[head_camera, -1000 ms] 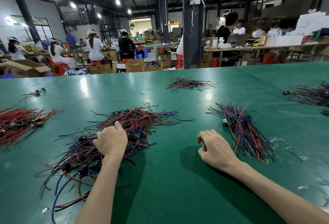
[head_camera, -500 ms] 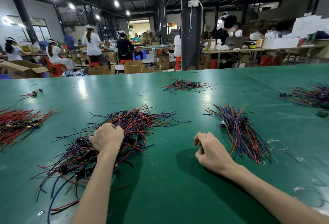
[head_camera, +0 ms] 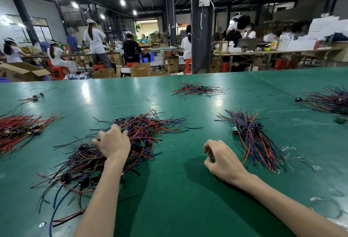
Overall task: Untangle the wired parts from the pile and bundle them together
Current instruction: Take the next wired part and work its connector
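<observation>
My left hand point(head_camera: 113, 142) claws down into the tangled pile point(head_camera: 143, 131), fingers curled among the wires; whether they pinch any I cannot tell. My right hand point(head_camera: 222, 159) rests on the green table point(head_camera: 178, 199), fingers loosely curled, holding nothing. Open green surface runs between my wrists. Just beyond the right hand lies a combed bundle point(head_camera: 252, 136). Red wires point(head_camera: 17, 131) crowd the left edge, a small heap point(head_camera: 197, 90) sits toward the far edge, and a darker heap point(head_camera: 329, 101) lies at the right. Past the far edge stand cardboard boxes point(head_camera: 139, 69) and workers point(head_camera: 56, 55) at benches.
</observation>
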`<action>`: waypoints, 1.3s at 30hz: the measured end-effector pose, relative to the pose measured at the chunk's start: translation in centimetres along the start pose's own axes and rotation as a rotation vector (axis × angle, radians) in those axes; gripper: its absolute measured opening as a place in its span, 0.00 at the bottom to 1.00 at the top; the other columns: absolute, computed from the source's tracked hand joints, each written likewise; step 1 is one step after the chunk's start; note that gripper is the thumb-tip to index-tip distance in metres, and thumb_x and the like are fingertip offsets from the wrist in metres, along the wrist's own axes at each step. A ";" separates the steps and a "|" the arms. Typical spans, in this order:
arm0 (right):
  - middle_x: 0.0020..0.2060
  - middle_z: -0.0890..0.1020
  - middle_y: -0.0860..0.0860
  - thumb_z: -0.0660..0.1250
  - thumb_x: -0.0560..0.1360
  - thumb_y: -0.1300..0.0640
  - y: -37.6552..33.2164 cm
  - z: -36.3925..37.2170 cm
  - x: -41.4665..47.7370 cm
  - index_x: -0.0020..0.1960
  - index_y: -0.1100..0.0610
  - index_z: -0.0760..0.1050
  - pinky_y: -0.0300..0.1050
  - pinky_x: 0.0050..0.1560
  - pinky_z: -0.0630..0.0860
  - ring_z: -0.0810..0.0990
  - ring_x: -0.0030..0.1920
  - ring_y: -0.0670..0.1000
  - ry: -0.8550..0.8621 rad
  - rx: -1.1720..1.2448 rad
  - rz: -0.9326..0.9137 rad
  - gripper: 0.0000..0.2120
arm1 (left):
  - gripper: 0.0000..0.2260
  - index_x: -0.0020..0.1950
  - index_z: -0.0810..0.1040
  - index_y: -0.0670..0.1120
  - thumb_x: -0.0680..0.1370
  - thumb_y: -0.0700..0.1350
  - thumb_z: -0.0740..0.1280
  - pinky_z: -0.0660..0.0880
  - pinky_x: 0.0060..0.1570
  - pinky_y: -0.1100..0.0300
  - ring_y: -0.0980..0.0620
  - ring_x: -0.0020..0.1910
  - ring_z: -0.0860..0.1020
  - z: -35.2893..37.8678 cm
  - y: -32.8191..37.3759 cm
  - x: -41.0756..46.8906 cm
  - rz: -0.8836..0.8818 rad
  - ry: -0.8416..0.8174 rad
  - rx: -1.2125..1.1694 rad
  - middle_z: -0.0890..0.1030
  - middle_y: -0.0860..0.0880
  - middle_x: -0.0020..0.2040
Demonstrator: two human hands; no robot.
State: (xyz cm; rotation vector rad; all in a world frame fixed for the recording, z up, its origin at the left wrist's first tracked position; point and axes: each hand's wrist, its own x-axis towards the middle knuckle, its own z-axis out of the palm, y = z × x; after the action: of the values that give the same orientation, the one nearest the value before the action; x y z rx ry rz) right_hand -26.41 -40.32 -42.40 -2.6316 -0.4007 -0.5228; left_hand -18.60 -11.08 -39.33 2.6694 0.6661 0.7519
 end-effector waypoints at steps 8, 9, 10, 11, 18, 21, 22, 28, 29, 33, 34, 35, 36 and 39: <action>0.35 0.75 0.48 0.63 0.69 0.63 -0.3 -0.1 0.0 0.45 0.57 0.71 0.39 0.42 0.65 0.69 0.41 0.49 -0.006 0.079 0.015 0.06 | 0.09 0.53 0.76 0.37 0.75 0.37 0.68 0.71 0.52 0.54 0.42 0.46 0.78 -2.9 3.1 -2.2 0.666 0.394 -0.645 0.81 0.41 0.47; 0.36 0.75 0.48 0.64 0.68 0.63 -0.3 -0.1 0.1 0.44 0.57 0.72 0.40 0.42 0.66 0.70 0.40 0.49 0.001 0.098 0.020 0.06 | 0.09 0.54 0.76 0.37 0.74 0.36 0.69 0.73 0.50 0.55 0.43 0.45 0.79 -2.9 3.7 -2.9 0.734 0.370 -0.668 0.81 0.41 0.46; 0.35 0.76 0.48 0.65 0.68 0.64 -0.4 -0.2 0.2 0.43 0.58 0.73 0.40 0.42 0.66 0.70 0.39 0.47 0.011 0.132 0.034 0.05 | 0.09 0.54 0.76 0.37 0.74 0.34 0.70 0.74 0.48 0.55 0.44 0.44 0.79 -2.9 4.3 -3.5 0.791 0.335 -0.685 0.81 0.42 0.46; 0.34 0.76 0.48 0.66 0.67 0.65 -0.5 -0.2 0.2 0.42 0.58 0.73 0.38 0.40 0.66 0.70 0.36 0.44 0.022 0.187 0.057 0.05 | 0.09 0.54 0.77 0.36 0.74 0.34 0.70 0.75 0.46 0.56 0.44 0.43 0.79 -2.8 4.9 -4.3 0.838 0.295 -0.699 0.80 0.42 0.45; 0.24 0.74 0.44 0.67 0.68 0.68 -1.1 -1.1 0.8 0.35 0.53 0.76 0.30 0.30 0.66 0.69 0.25 0.39 0.036 0.619 0.298 0.11 | 0.07 0.52 0.79 0.38 0.75 0.38 0.69 0.74 0.47 0.53 0.45 0.44 0.77 -1.4 7.1 -8.6 1.052 0.066 -0.684 0.79 0.44 0.44; 0.26 0.75 0.47 0.62 0.72 0.71 -1.3 -1.1 1.1 0.36 0.56 0.77 0.38 0.32 0.71 0.70 0.27 0.44 0.022 0.892 0.391 0.13 | 0.07 0.53 0.77 0.41 0.75 0.40 0.69 0.74 0.46 0.52 0.44 0.43 0.78 -1.0 7.7 -10.0 1.112 -0.008 -0.660 0.78 0.45 0.44; 0.26 0.75 0.49 0.61 0.74 0.70 -1.4 -1.2 1.2 0.37 0.57 0.77 0.39 0.30 0.71 0.70 0.27 0.46 0.019 1.005 0.424 0.12 | 0.08 0.54 0.75 0.44 0.75 0.40 0.68 0.74 0.45 0.51 0.44 0.43 0.78 -0.9 7.8 -10.5 1.124 -0.047 -0.664 0.78 0.45 0.45; 0.29 0.78 0.50 0.67 0.74 0.65 -0.9 -1.4 1.2 0.40 0.60 0.79 0.40 0.28 0.75 0.74 0.28 0.46 0.023 1.187 0.513 0.05 | 0.14 0.59 0.75 0.41 0.74 0.38 0.69 0.76 0.42 0.50 0.43 0.43 0.79 -0.3 7.6 -12.0 1.147 -0.200 -0.605 0.77 0.44 0.48; 0.30 0.78 0.51 0.67 0.74 0.66 -0.8 -1.3 1.2 0.41 0.61 0.79 0.40 0.30 0.76 0.75 0.29 0.47 0.035 1.178 0.519 0.04 | 0.14 0.60 0.75 0.41 0.74 0.40 0.69 0.77 0.42 0.50 0.44 0.44 0.79 -0.4 7.7 -12.1 1.149 -0.202 -0.592 0.77 0.45 0.48; 0.31 0.78 0.54 0.67 0.75 0.67 -0.3 -1.4 1.4 0.42 0.63 0.78 0.38 0.33 0.78 0.76 0.28 0.46 0.110 1.163 0.532 0.04 | 0.14 0.63 0.74 0.45 0.78 0.46 0.66 0.76 0.45 0.52 0.49 0.48 0.78 -0.3 7.7 -12.2 1.035 -0.203 -0.579 0.78 0.50 0.52; 0.31 0.78 0.54 0.66 0.75 0.68 -0.2 -1.5 1.5 0.42 0.63 0.78 0.37 0.33 0.78 0.77 0.29 0.45 0.134 1.161 0.538 0.04 | 0.12 0.62 0.75 0.45 0.79 0.45 0.65 0.75 0.47 0.52 0.50 0.48 0.78 -0.2 7.7 -12.1 0.985 -0.229 -0.582 0.79 0.51 0.52; 0.32 0.79 0.54 0.66 0.75 0.68 0.0 -1.5 1.6 0.42 0.63 0.78 0.37 0.34 0.78 0.77 0.30 0.46 0.155 1.156 0.543 0.05 | 0.10 0.60 0.77 0.45 0.79 0.44 0.64 0.74 0.49 0.53 0.50 0.48 0.78 -0.1 7.7 -12.0 0.936 -0.271 -0.587 0.80 0.51 0.52; 0.32 0.80 0.55 0.66 0.75 0.68 0.2 -1.6 1.6 0.42 0.63 0.78 0.37 0.34 0.79 0.77 0.30 0.46 0.171 1.154 0.549 0.05 | 0.08 0.57 0.78 0.45 0.79 0.43 0.65 0.74 0.50 0.55 0.51 0.48 0.78 0.0 7.7 -12.0 0.886 -0.325 -0.596 0.81 0.51 0.51; 0.34 0.81 0.56 0.66 0.75 0.69 0.5 -1.6 1.7 0.46 0.65 0.78 0.37 0.35 0.80 0.79 0.32 0.47 0.178 1.189 0.578 0.03 | 0.05 0.50 0.82 0.43 0.75 0.38 0.69 0.73 0.47 0.67 0.55 0.42 0.78 -0.2 7.8 -11.9 0.714 -0.574 -0.687 0.83 0.50 0.44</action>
State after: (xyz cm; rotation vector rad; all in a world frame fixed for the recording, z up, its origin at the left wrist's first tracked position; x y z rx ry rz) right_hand -25.24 -41.12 -40.54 -1.4203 0.1184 -0.1956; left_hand -24.96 -23.71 -41.09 2.2310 -0.6149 0.2326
